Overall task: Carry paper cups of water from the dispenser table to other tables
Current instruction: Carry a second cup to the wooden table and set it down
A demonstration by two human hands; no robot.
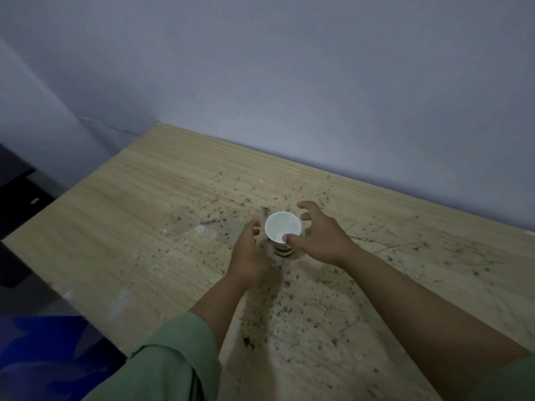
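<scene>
A white paper cup (282, 227) with dark stripes near its base stands upright on a light wooden table (144, 227), near the table's middle. Its inside looks white, and I cannot tell how much water it holds. My left hand (250, 256) sits just left of the cup with fingers curled and apart, not clearly touching it. My right hand (321, 235) is just right of the cup with fingers spread, and its thumb tip overlaps the cup's near rim. Neither hand closes around the cup.
The tabletop is stained and speckled with dark spots around the cup. A plain bluish wall (289, 82) runs along the table's far edge. Dark furniture (17, 198) stands beyond the left edge, and something blue (43, 357) lies low at bottom left.
</scene>
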